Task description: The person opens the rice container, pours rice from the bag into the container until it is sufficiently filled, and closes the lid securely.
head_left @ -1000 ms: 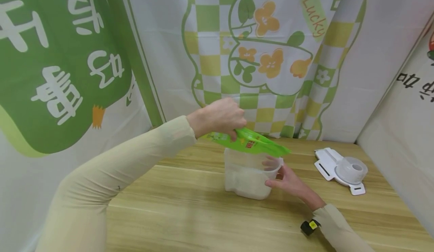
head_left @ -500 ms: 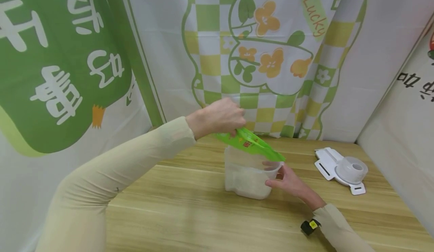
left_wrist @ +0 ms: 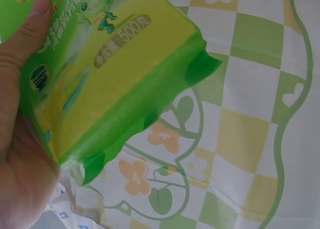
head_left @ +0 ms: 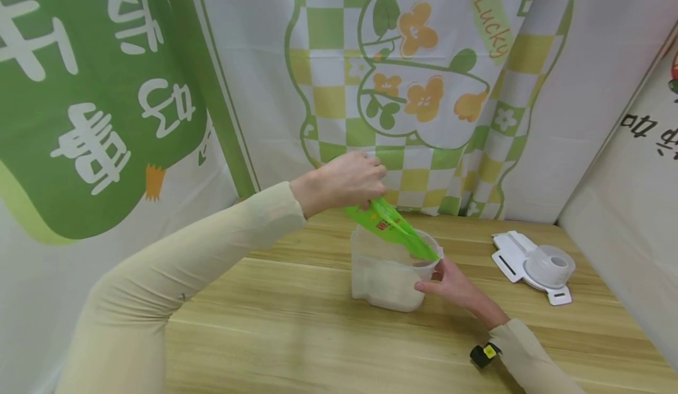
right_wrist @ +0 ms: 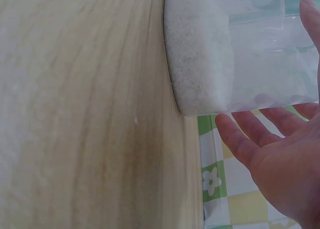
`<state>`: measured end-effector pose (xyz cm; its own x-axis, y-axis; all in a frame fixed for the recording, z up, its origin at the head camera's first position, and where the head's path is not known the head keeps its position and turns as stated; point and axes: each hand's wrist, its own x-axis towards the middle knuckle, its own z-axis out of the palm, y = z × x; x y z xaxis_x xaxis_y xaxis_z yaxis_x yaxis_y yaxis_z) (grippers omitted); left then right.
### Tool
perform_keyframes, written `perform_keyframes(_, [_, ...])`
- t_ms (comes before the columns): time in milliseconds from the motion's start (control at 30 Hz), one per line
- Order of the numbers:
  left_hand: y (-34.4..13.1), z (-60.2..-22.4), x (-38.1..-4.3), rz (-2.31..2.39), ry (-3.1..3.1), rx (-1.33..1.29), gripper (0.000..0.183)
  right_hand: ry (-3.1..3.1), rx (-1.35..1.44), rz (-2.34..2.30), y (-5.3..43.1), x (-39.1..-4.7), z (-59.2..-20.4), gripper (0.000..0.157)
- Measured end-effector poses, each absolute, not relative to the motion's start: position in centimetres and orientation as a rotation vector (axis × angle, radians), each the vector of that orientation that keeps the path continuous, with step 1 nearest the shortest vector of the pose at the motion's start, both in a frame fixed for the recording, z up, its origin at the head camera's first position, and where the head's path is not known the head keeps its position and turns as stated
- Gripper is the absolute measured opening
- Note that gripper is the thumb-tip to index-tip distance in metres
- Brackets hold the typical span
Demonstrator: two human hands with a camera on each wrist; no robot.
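Observation:
My left hand (head_left: 354, 177) grips a green plastic bag (head_left: 389, 223) above a clear plastic container (head_left: 376, 270). The bag slants down to the right, its lower end at the container's mouth. In the left wrist view, the bag (left_wrist: 135, 64) shows yellow print, a cartoon frog and a 500-gram label, with my thumb pressed on its face. White rice (right_wrist: 200, 59) fills the lower part of the container, which stands upright on the table. My right hand (head_left: 450, 285) holds the container's right end, thumb on the near side and fingers spread along the other side.
A white plastic lid (head_left: 508, 255) with a clear round cup (head_left: 548, 266) on it lies at the right of the wooden table (head_left: 254, 335). Behind hangs a checked, flowered curtain (head_left: 328, 29). A black wrist device (head_left: 483, 356) sits at the right sleeve.
The bag has tilted more steeply, its lower end dropping from above the container's rim to its mouth. The right hand and the container have stayed in place.

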<state>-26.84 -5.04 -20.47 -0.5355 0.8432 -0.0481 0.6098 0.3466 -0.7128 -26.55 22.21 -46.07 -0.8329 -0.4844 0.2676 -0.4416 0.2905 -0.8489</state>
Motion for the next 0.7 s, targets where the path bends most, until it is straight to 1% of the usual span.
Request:
perform_keyframes(233, [-5.0,-20.7,-26.8,1.082,-2.217,-1.225,0.017,2.485,-0.893,-1.622,22.1,-26.6,-46.0,0.073])
perform_keyframes(500, [-4.5,-21.0,-26.3,1.147,-2.181,-1.183,0.014,2.455,-0.903,-1.664,22.0,-26.6,-45.8,0.079])
perform_keyframes(700, [-3.9,-21.4,-25.7,1.210,-2.145,-1.148,0.008,2.451,-0.916,-1.664,22.0,-26.6,-45.9,0.077])
